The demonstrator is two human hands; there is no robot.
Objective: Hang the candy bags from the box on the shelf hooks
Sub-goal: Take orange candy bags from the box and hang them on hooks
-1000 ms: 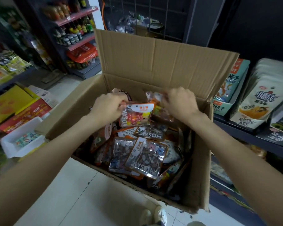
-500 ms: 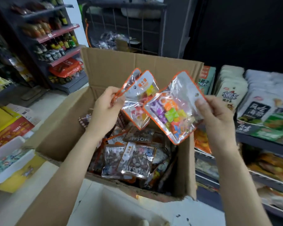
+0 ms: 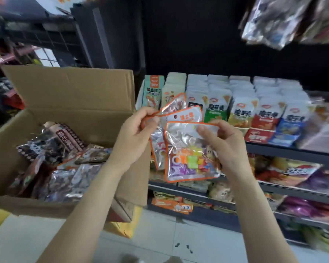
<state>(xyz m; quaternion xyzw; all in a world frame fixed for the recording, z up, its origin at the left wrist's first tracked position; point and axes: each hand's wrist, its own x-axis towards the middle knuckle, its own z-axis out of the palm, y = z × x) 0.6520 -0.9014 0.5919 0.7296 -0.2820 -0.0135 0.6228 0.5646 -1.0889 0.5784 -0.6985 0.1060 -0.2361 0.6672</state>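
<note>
Beside the open cardboard box [image 3: 68,95], left hand [image 3: 135,137] pinches two orange-edged candy bags [image 3: 176,114] by their tops; right hand [image 3: 222,143] pinches a third, front candy bag [image 3: 190,158]. More bags in box, blurred. Snack shelf [image 3: 292,151] behind.

A dark metal shelf unit [image 3: 285,150] holds rows of snack packets [image 3: 241,112] on several tiers. Behind and above it stands a black wall [image 3: 198,44]. Below it lies a pale tiled floor [image 3: 160,234]. Far left of it, blurred, what may be red-edged racks [image 3: 6,59] appear.
</note>
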